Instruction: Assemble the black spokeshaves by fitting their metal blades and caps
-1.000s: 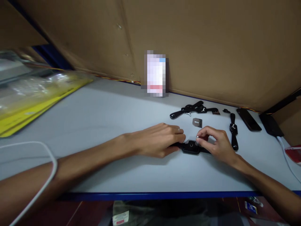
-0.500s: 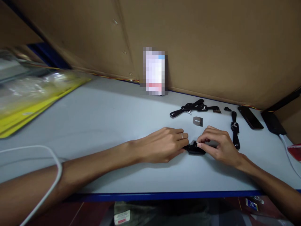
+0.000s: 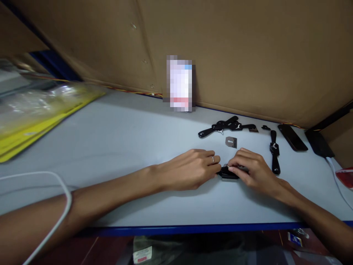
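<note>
My left hand rests on the table with its fingers closed round one handle of a black spokeshave, which lies flat. Thumb and index finger of my right hand pinch a small silvery screw at the middle of the same tool; the fingers partly hide it. Just beyond lies a loose steel blade with a keyhole slot. Two more spokeshaves cross each other behind it, and another spokeshave lies right of my right hand.
A small black part and a dark phone lie at the back right, near a black paddle-shaped object. A blurred panel leans on the cardboard wall. Plastic bags cover yellow sheets at left. A white cable crosses my left forearm.
My right hand's fingertips have shifted slightly left and turned over the middle of the spokeshave. My left hand keeps its hold. The view has moved a little.
</note>
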Action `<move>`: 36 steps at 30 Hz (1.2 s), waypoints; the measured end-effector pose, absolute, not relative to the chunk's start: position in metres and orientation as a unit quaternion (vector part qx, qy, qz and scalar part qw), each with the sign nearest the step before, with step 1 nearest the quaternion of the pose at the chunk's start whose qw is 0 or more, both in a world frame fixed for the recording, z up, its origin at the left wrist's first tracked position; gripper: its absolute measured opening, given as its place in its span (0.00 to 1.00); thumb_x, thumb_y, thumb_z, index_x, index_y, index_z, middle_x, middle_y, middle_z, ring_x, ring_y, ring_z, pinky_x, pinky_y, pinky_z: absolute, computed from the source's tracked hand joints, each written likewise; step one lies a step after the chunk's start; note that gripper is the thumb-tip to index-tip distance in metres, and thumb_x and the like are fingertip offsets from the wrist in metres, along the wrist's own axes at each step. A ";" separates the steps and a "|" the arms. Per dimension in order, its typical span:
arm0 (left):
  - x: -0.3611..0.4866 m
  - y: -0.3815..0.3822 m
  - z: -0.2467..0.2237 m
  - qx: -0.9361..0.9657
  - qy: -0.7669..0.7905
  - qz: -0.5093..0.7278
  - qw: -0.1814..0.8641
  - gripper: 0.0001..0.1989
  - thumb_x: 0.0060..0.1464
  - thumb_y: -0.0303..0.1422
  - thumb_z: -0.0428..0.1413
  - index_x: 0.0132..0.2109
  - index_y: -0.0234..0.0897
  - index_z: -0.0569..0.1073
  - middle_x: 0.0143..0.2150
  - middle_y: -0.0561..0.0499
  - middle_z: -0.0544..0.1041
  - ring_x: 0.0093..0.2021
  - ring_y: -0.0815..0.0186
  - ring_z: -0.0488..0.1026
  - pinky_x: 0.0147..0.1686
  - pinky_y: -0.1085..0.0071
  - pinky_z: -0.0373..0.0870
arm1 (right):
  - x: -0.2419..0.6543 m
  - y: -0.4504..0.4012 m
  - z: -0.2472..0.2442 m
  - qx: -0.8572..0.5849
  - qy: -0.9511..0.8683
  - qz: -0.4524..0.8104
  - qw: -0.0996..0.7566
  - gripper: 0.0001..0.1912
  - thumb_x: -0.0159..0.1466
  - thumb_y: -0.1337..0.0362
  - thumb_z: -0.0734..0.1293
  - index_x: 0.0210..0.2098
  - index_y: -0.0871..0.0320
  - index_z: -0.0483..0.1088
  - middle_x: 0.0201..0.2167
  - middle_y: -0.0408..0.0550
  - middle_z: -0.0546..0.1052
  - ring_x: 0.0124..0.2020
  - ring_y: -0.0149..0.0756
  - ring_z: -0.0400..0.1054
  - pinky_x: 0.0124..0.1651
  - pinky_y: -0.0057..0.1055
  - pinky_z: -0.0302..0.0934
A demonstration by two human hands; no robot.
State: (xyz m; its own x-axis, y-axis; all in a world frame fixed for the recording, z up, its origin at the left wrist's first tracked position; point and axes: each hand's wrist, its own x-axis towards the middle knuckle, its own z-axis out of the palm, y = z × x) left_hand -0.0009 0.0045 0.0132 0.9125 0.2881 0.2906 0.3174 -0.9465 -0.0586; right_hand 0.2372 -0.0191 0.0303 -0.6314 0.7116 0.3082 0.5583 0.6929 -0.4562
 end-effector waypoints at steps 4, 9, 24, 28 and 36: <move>0.000 0.003 0.013 -0.977 -0.168 -0.127 0.034 0.09 0.67 0.29 0.48 0.38 0.36 0.71 0.35 0.50 0.73 0.34 0.62 0.69 0.32 0.65 0.66 | 0.235 -0.018 0.036 -0.397 -0.864 0.212 0.224 0.06 0.64 0.72 0.67 0.33 0.57 0.74 0.28 0.43 0.73 0.32 0.32 0.65 0.37 0.32 0.59; 0.001 0.001 0.012 -0.970 -0.206 -0.125 -0.032 0.10 0.68 0.37 0.49 0.43 0.36 0.71 0.38 0.50 0.74 0.37 0.63 0.71 0.34 0.66 0.68 | 0.230 -0.018 0.038 -0.398 -0.866 0.207 0.222 0.08 0.63 0.73 0.66 0.36 0.57 0.77 0.28 0.44 0.74 0.32 0.33 0.66 0.37 0.32 0.60; 0.002 0.000 0.009 -0.974 -0.197 -0.112 0.023 0.09 0.69 0.36 0.49 0.45 0.37 0.70 0.37 0.50 0.74 0.35 0.64 0.71 0.30 0.68 0.65 | 0.232 -0.016 0.035 -0.457 -0.813 0.286 0.221 0.06 0.64 0.68 0.68 0.29 0.56 0.73 0.27 0.42 0.74 0.30 0.31 0.66 0.37 0.32 0.59; 0.001 0.000 0.009 -0.974 -0.190 -0.116 0.042 0.08 0.69 0.35 0.49 0.44 0.37 0.70 0.36 0.51 0.73 0.34 0.64 0.71 0.29 0.67 0.65 | 0.234 -0.017 0.032 -0.439 -0.848 0.210 0.213 0.09 0.66 0.67 0.67 0.28 0.56 0.68 0.26 0.42 0.72 0.31 0.34 0.64 0.37 0.33 0.56; 0.002 -0.001 0.011 -0.973 -0.200 -0.113 0.029 0.07 0.68 0.34 0.49 0.43 0.36 0.69 0.36 0.50 0.74 0.34 0.65 0.72 0.30 0.68 0.66 | 0.231 -0.025 0.023 -0.418 -0.887 0.028 0.194 0.13 0.70 0.67 0.59 0.27 0.56 0.62 0.25 0.46 0.69 0.29 0.36 0.59 0.33 0.34 0.53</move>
